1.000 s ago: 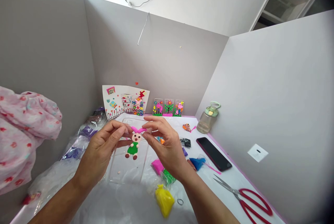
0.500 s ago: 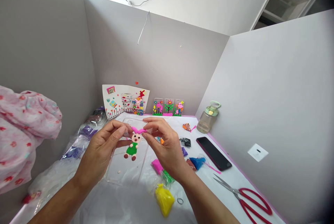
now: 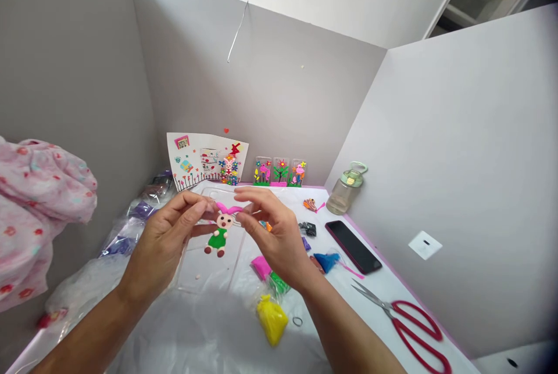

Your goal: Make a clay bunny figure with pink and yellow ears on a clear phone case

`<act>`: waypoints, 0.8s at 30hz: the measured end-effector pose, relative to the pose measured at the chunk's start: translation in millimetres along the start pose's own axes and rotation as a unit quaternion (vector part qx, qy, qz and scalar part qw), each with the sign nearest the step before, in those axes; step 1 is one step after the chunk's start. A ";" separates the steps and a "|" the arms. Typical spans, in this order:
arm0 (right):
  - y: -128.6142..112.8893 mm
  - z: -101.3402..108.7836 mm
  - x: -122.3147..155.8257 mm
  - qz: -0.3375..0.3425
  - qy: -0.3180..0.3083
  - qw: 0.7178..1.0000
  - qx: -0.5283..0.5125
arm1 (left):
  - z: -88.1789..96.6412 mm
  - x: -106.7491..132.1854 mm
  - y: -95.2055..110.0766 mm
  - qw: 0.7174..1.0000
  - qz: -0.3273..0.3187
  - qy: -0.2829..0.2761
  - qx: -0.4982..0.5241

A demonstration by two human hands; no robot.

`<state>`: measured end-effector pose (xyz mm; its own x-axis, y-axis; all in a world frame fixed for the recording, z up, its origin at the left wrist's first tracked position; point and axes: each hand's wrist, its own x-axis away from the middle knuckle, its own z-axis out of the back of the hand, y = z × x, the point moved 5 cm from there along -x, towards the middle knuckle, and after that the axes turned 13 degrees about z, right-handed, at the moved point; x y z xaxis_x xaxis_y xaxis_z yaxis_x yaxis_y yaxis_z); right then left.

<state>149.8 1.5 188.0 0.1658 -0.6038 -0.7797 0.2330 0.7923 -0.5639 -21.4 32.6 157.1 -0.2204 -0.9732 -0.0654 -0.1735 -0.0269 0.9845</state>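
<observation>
A small clay rabbit figure (image 3: 221,229) with pink ears, a pale face and a green body is stuck on a clear phone case (image 3: 208,266), which is held tilted above the table. My left hand (image 3: 168,243) grips the case's left side, thumb and fingers closed near the rabbit's left ear. My right hand (image 3: 272,234) pinches the rabbit's right pink ear between thumb and forefinger.
On the white table lie clay bags: yellow (image 3: 271,319), pink (image 3: 261,266), green (image 3: 279,284), blue (image 3: 326,261). A black phone (image 3: 353,238), red scissors (image 3: 410,324), a bottle (image 3: 346,188) and a decorated card (image 3: 204,162) stand around. Pink cloth (image 3: 39,211) hangs at left.
The view has shifted slightly, so everything sits a little lower-left in frame. Both hands keep their hold; the right fingers stay pinched at the rabbit's ear.
</observation>
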 end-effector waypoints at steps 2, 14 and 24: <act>3.1 1.8 -0.7 -0.036 0.007 0.999 -0.033 | -0.3 -2.0 -0.7 1.000 0.002 0.005 -0.002; 82.5 10.7 36.8 -0.254 0.012 0.942 -0.219 | -0.9 -7.0 -86.2 0.993 0.118 0.020 -0.008; 100.3 -1.7 81.5 -0.291 -0.026 0.931 -0.217 | 43.7 -16.2 -102.1 0.950 0.046 0.062 -0.303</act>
<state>185.0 31.9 67.4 0.1819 -0.9368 -0.2989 -0.1099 0.2827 -0.9529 -42.1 61.1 50.5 -0.0858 -0.9963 0.0079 0.4344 -0.0303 0.9002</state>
